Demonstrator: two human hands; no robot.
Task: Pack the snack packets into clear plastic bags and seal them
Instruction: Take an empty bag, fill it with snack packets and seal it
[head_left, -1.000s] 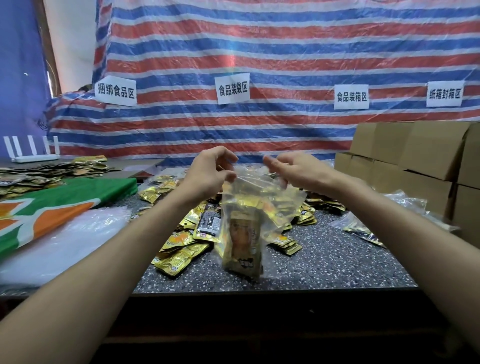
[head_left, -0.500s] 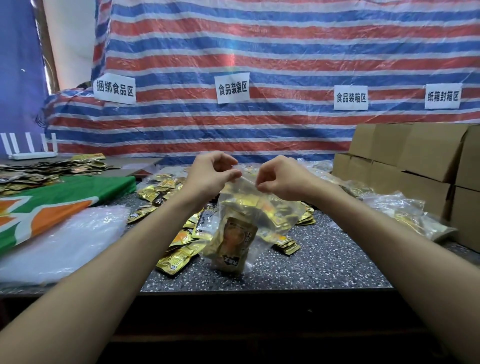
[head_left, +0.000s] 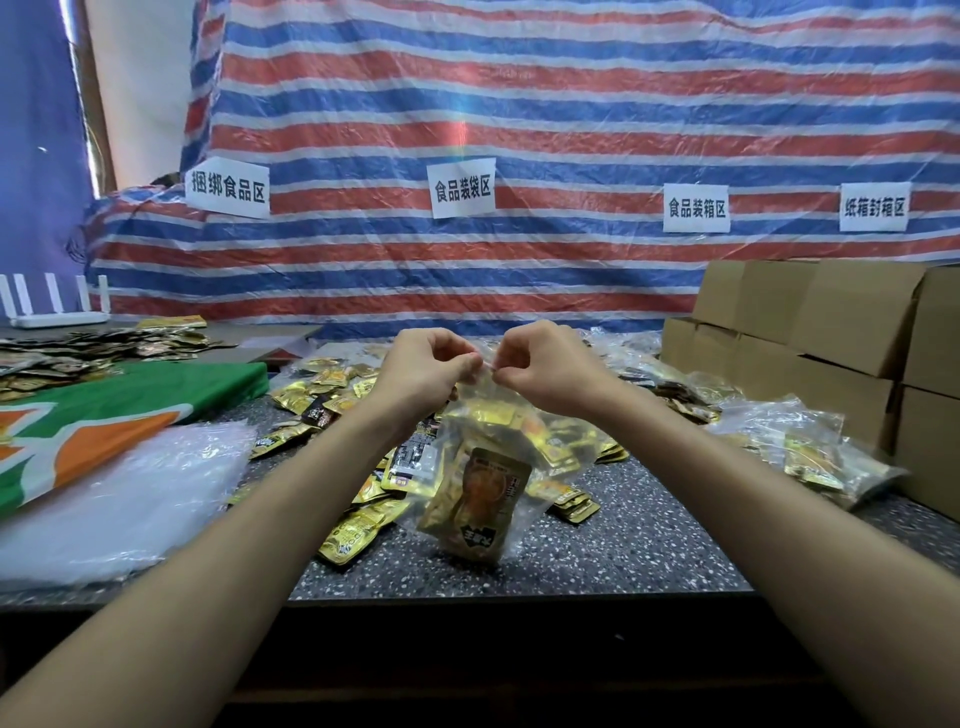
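A clear plastic bag (head_left: 498, 441) with gold snack packets (head_left: 475, 506) inside hangs above the speckled table (head_left: 649, 545). My left hand (head_left: 421, 371) and my right hand (head_left: 545, 371) pinch the bag's top edge, fingertips close together at the centre. Loose gold packets (head_left: 353, 530) lie in a pile on the table behind and left of the bag. Filled clear bags (head_left: 800, 452) rest at the right.
A stack of flat clear bags (head_left: 119, 499) lies at the left front, beside a green and orange sheet (head_left: 104, 410). Cardboard boxes (head_left: 831, 338) are stacked at the right. More packets (head_left: 78, 348) and a white router (head_left: 52, 312) sit at far left.
My hands have drawn together along the bag's top edge, from apart to nearly touching. The bag has lifted slightly and hangs narrower.
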